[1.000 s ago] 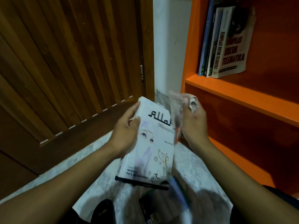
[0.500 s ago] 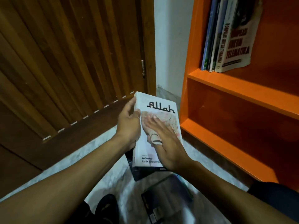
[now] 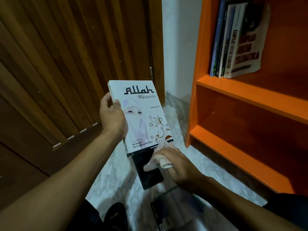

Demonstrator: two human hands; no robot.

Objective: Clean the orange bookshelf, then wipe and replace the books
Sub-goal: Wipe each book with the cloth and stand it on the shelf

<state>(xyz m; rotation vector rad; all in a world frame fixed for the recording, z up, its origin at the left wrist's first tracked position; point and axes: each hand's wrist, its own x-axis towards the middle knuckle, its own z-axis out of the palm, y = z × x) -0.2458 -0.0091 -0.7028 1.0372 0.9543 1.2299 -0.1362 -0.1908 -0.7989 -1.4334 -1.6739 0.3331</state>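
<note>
Tilting upright, white book (image 3: 143,117) (left-held) faces up.

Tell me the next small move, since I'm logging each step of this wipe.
Probably set the white book upright beside the shelved books: the right hand and cloth sit at the cover's bottom edge, and the left hand holds its spine.

Glossy white book (image 3: 143,117), slatted wooden door (image 3: 66,64), smooth orange bookshelf (image 3: 241,94), marbled floor (image 3: 113,177).
</note>
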